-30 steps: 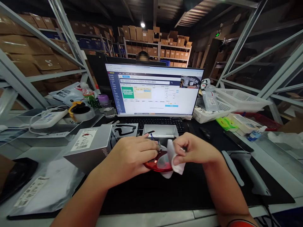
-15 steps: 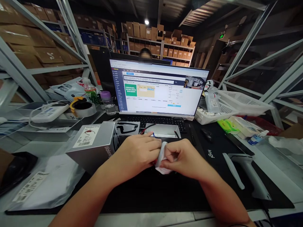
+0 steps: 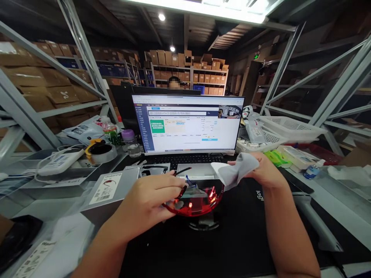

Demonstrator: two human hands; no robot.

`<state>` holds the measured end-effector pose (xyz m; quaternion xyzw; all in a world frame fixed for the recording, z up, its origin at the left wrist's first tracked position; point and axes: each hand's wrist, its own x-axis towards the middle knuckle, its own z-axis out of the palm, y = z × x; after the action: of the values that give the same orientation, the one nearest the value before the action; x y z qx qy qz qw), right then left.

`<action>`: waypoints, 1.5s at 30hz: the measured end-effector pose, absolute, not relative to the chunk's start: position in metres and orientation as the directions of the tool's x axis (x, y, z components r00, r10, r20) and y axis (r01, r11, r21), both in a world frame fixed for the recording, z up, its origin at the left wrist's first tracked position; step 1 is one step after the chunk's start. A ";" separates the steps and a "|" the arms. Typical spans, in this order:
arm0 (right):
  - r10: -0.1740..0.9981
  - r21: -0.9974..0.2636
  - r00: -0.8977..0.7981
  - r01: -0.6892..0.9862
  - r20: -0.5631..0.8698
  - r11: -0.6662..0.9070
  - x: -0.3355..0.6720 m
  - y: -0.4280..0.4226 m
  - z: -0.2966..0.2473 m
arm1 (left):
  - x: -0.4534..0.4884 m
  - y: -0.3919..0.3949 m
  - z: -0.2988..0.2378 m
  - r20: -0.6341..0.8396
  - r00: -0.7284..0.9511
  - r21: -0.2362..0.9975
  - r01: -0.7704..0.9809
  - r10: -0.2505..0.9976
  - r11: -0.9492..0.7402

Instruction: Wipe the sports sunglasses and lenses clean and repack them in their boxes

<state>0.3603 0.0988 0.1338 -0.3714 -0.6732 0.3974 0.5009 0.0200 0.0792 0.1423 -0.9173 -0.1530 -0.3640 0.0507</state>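
My left hand (image 3: pixel 153 197) is closed on the left side of red-framed glasses (image 3: pixel 197 211), held above the black desk mat. Red light reflects in their lenses, and a thin blue cord or tie (image 3: pixel 189 180) shows behind them. In my right hand (image 3: pixel 266 170) is a bunched pale grey cloth (image 3: pixel 240 170), raised beside the right end of the glasses. Behind the glasses lies an open white box (image 3: pixel 199 170). A clear curved piece (image 3: pixel 204 224) shows just below the frame on the mat. The grey product box (image 3: pixel 116 189) stands left of my left hand.
A monitor (image 3: pixel 185 123) and keyboard (image 3: pixel 165 159) stand ahead. On the right are a barcode scanner (image 3: pixel 315 222) and white baskets (image 3: pixel 292 127). To the left are a tape roll (image 3: pixel 106 152) and a purple-capped bottle (image 3: pixel 129 141). Someone's head (image 3: pixel 174 83) shows beyond the monitor.
My hands were close together with the cloth between them. Now the right hand has moved right and up with the cloth, and the red glasses have come into view. The camera has tilted upward.
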 end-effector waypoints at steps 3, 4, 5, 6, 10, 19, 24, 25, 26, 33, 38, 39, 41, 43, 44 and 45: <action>0.877 -0.873 -0.197 0.141 0.437 0.467 0.376 0.088 0.143 | 0.013 0.076 0.149 0.693 0.680 0.001 0.331 0.239 -0.944; 0.870 -0.856 -0.182 0.173 0.458 0.487 0.380 0.083 0.144 | 0.011 0.074 0.151 0.704 0.670 -0.013 0.342 0.234 -0.940; 0.862 -0.839 -0.161 0.203 0.480 0.505 0.384 0.079 0.144 | 0.009 0.073 0.152 0.720 0.656 -0.030 0.353 0.224 -0.935; 0.856 -0.826 -0.136 0.224 0.500 0.518 0.387 0.075 0.144 | 0.008 0.072 0.153 0.738 0.641 -0.047 0.360 0.210 -0.932; 0.838 -0.811 -0.055 0.225 0.543 0.541 0.391 0.064 0.145 | 0.008 0.068 0.154 0.793 0.585 -0.079 0.380 0.173 -0.922; 0.896 -0.897 -0.138 0.078 0.422 0.435 0.330 0.094 0.126 | 0.048 0.060 0.130 0.958 0.240 -0.067 0.717 0.155 -0.694; 0.899 -0.892 -0.051 -0.161 0.434 0.422 0.266 0.095 0.103 | 0.058 0.063 0.113 0.973 0.157 -0.034 0.825 0.171 -0.564; 0.901 -0.892 -0.055 -0.182 0.430 0.415 0.258 0.093 0.101 | 0.059 0.064 0.110 0.970 0.157 -0.034 0.844 0.186 -0.536; 0.904 -0.892 -0.057 -0.197 0.425 0.407 0.251 0.090 0.099 | 0.059 0.066 0.108 0.967 0.161 -0.039 0.857 0.195 -0.514; 0.911 -0.871 0.176 -0.274 0.372 0.409 0.215 0.068 0.084 | 0.082 0.072 0.089 0.943 0.281 -0.157 0.847 0.177 -0.509; 0.846 -0.845 0.376 -0.235 0.378 0.481 0.203 0.058 0.076 | 0.093 0.073 0.073 0.961 0.255 -0.146 0.792 0.104 -0.592; 0.860 -0.846 0.356 -0.259 0.366 0.467 0.205 0.058 0.079 | 0.093 0.073 0.071 0.966 0.245 -0.144 0.778 0.083 -0.611; 0.903 -0.839 0.309 -0.365 0.299 0.403 0.215 0.062 0.091 | 0.094 0.075 0.068 0.968 0.246 -0.163 0.747 0.040 -0.644; 0.942 -0.796 0.270 -0.517 0.198 0.315 0.227 0.067 0.105 | 0.096 0.076 0.066 0.960 0.280 -0.189 0.700 0.021 -0.689; 0.954 -0.761 0.257 -0.585 0.152 0.279 0.233 0.070 0.112 | 0.097 0.077 0.065 0.952 0.306 -0.198 0.673 0.025 -0.713; 0.962 -0.729 0.245 -0.637 0.118 0.251 0.238 0.073 0.116 | 0.098 0.077 0.064 0.942 0.332 -0.203 0.653 0.035 -0.730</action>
<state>0.2379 0.0729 0.1159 -0.2824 -0.2879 0.5429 0.7366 0.0980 0.0767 0.0638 -0.7628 -0.2254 -0.5319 0.2904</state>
